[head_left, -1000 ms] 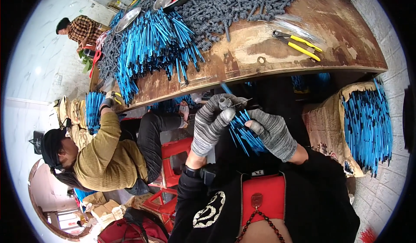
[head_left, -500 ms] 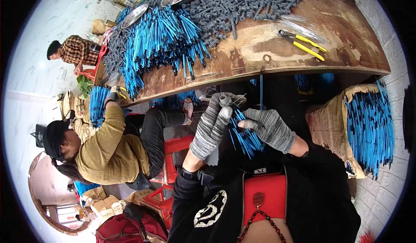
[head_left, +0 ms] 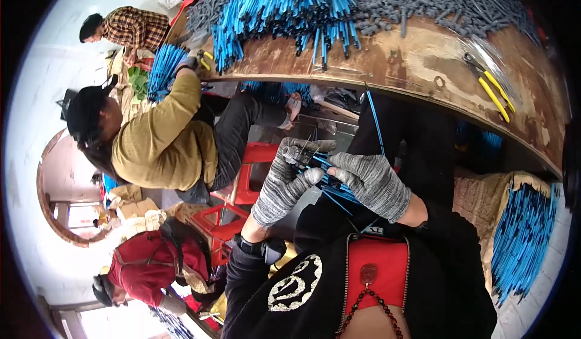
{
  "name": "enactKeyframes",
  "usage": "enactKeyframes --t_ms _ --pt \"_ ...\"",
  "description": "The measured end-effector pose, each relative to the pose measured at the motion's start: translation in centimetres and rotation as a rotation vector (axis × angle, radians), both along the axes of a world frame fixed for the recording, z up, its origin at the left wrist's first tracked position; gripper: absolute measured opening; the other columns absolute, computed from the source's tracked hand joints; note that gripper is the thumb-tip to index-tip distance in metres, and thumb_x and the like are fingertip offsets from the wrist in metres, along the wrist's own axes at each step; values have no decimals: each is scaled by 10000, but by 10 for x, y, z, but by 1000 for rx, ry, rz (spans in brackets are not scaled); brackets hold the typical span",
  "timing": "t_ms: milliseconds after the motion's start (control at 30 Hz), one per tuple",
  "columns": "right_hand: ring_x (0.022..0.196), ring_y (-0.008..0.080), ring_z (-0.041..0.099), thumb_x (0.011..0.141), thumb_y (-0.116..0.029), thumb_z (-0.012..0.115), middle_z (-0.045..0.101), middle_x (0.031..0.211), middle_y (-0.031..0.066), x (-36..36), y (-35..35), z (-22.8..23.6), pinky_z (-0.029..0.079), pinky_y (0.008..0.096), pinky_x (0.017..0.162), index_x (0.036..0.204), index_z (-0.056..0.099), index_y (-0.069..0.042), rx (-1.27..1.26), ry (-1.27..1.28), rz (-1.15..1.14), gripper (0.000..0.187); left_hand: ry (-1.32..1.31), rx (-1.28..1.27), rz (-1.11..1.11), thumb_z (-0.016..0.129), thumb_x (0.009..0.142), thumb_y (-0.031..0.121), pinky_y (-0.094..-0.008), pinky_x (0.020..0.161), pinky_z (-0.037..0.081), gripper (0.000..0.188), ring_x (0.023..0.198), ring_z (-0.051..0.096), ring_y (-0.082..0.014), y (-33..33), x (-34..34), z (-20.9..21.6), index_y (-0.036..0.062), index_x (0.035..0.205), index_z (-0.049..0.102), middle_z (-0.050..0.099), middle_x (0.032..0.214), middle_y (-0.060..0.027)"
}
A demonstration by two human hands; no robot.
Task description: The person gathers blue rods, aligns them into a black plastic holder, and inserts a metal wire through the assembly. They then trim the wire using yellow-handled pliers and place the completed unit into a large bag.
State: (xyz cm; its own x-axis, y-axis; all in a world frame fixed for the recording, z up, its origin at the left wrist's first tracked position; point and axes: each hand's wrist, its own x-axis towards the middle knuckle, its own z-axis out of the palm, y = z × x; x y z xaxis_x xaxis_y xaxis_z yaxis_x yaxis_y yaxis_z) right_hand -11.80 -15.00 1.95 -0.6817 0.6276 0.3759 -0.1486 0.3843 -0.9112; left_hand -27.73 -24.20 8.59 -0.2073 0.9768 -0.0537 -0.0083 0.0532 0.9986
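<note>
Below the table edge, my gloved left hand (head_left: pixel 275 185) holds a grey plastic fitting (head_left: pixel 295 156) between thumb and fingers, with thin clear strands sticking out near it. My right hand (head_left: pixel 378 185), also in a grey knit glove, is close beside it. Its thumb and fingers are closed on a bunch of thin blue tubes (head_left: pixel 336 194) with dark ends. The upper ends of several tubes reach the fitting; whether any sits inside it, I cannot tell. The fingers partly hide the bunch.
The wooden table (head_left: pixel 399 61) carries a pile of blue tubes (head_left: pixel 290 6), grey fittings (head_left: pixel 436 6) and yellow-handled pliers (head_left: pixel 493 91). A sack of tubes (head_left: pixel 523 242) stands at right. Co-workers sit or bend at left, near red stools (head_left: pixel 245 182).
The whole view has shifted, so the table sits higher and farther right. My right hand has brought the tubes up to the fitting, now tilted sideways. A bending person in red shows more fully.
</note>
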Motion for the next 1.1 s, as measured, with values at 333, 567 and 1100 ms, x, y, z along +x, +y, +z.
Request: enactKeyframes --t_ms 333,567,1100 --pt "653 268 619 854 -179 620 616 725 125 25 4 -4 500 344 564 849 630 -30 386 -310 -297 150 -116 -77 -258 672 833 66 -310 889 451 212 975 580 -177 66 17 -9 25 992 538 617 1009 -101" --pt "638 256 615 841 -188 614 610 727 111 80 39 7 492 343 528 891 628 -50 468 -597 -257 148 -161 -68 -382 604 861 15 -279 829 488 124 955 620 -170 101 42 -23 15 940 507 659 1007 -159" --pt "686 277 633 843 -102 629 616 854 121 52 43 -6 517 335 582 1037 565 -32 200 -211 -280 216 -81 -89 -433 647 862 110 -353 951 442 226 1066 587 -217 123 23 -34 -1 1023 534 642 1080 -143"
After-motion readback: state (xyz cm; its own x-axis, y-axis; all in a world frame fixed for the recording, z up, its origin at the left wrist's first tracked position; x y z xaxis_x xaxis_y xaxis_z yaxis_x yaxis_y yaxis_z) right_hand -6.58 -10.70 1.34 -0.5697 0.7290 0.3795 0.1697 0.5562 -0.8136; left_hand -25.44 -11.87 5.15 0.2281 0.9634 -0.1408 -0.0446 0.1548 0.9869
